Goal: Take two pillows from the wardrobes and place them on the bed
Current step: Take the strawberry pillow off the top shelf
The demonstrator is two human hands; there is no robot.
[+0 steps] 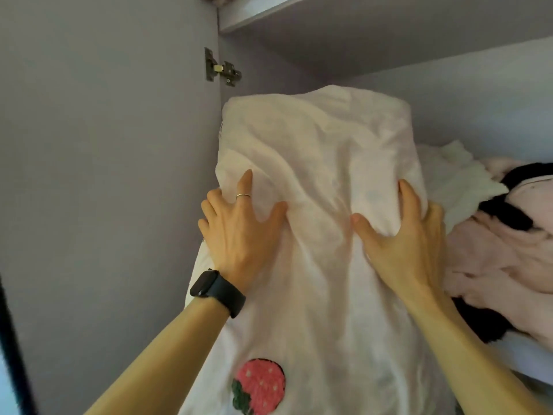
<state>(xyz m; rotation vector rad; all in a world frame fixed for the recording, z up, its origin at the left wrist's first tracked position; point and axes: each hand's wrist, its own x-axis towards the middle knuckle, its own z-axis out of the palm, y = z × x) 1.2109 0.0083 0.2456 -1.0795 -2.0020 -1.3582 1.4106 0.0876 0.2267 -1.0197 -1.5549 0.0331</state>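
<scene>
**Inspector A:** Head view, wardrobe interior. One pillow (317, 235) in a pale pink-white case stands on end against the left wall of the wardrobe (104, 145), centre frame, its lower end hanging out toward the camera. A strawberry patch (258, 386) shows on the case at 6 o'clock.

**Inspector B:** State of each grip?

**Inspector A:** Left hand (239, 232) lies spread on the pillow at 9 o'clock of it, fingers pressing into the cloth. Right hand (404, 235) sits at 3 o'clock, fingers bunching a fold of the case. Both have hold of the pillow; neither is fully closed.

**Inspector B:** Progress?

**Inspector A:** In my judgement, early. The pillow is in hand but not clear of the shelf. No bed is in view, so nothing can be confirmed as placed. Carrying and placing remain.

**Inspector B:** Count?

**Inspector A:** One pillow visible; a second cannot be identified. Two hands. One black watch (217, 292), left wrist. One ring (242, 196), left hand. One hinge (223, 70) at 11 o'clock. One heap of pink, white and black soft goods (493, 229) at 3 o'clock.
</scene>
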